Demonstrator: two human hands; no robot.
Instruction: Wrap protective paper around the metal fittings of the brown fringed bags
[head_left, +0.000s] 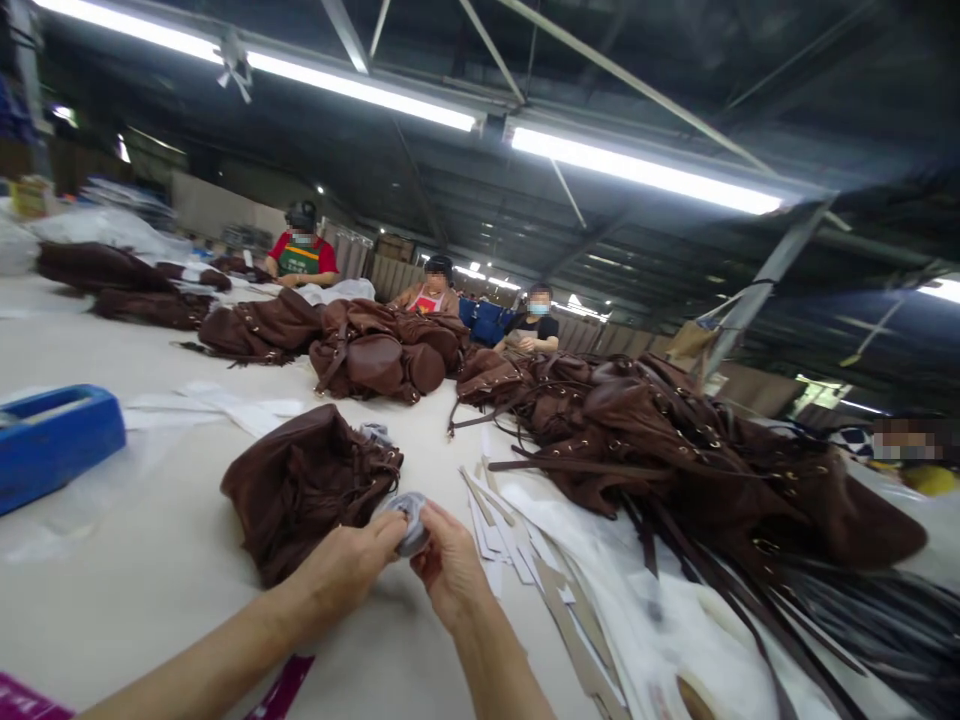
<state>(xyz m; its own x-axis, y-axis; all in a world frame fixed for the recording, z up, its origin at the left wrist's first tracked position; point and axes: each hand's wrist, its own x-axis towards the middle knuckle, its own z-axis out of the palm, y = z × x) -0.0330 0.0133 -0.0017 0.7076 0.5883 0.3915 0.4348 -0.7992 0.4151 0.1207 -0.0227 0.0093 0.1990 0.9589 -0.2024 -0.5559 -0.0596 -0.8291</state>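
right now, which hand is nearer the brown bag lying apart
Left: the left hand is close by the right side of the brown bag; the right hand is farther right, across the grey piece.

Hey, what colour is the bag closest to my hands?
The bag is dark brown, clearest in the head view.

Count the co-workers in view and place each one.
4: a person in red and green, far side, left; a person in brown, centre, behind the brown bags; a person in black, just right of centre; a person in yellow, right edge. Others may be hidden.
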